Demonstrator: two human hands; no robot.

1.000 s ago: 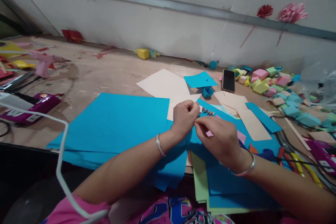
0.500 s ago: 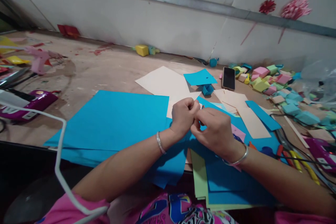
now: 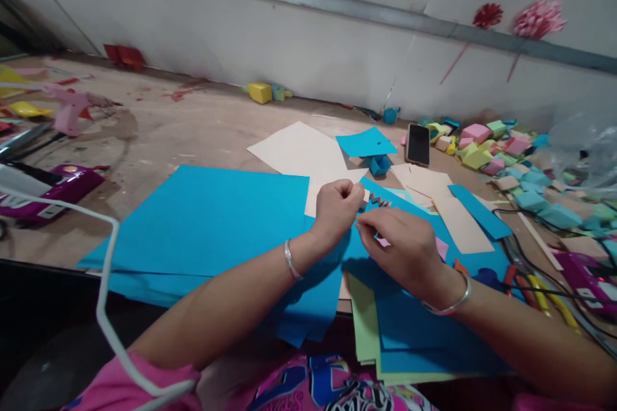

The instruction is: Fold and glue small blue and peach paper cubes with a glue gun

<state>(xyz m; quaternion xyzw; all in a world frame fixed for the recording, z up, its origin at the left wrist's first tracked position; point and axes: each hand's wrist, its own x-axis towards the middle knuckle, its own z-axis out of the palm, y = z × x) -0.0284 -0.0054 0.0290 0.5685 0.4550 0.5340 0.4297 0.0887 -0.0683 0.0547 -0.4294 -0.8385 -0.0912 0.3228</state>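
My left hand [image 3: 336, 210] and my right hand [image 3: 403, 245] meet over the blue paper sheets [image 3: 212, 225] at the table's middle. Both are closed in a pinch on a small zigzag-folded paper strip [image 3: 376, 202], blue and pink, that stretches between the fingertips. A silver bangle sits on each wrist. Pink paper bits peek out under my right hand.
Cream sheets [image 3: 299, 151], a small blue folded box [image 3: 380, 165] and a phone [image 3: 418, 144] lie beyond. Folded coloured paper cubes [image 3: 501, 154] pile up at the right. Glue guns [image 3: 58, 185] and a white cable [image 3: 108, 282] sit at the left, pens and cords [image 3: 540, 289] at the right.
My hands closed together half a second ago, then drew apart again, and the zigzag strip shows between them once more. The view has shifted slightly.
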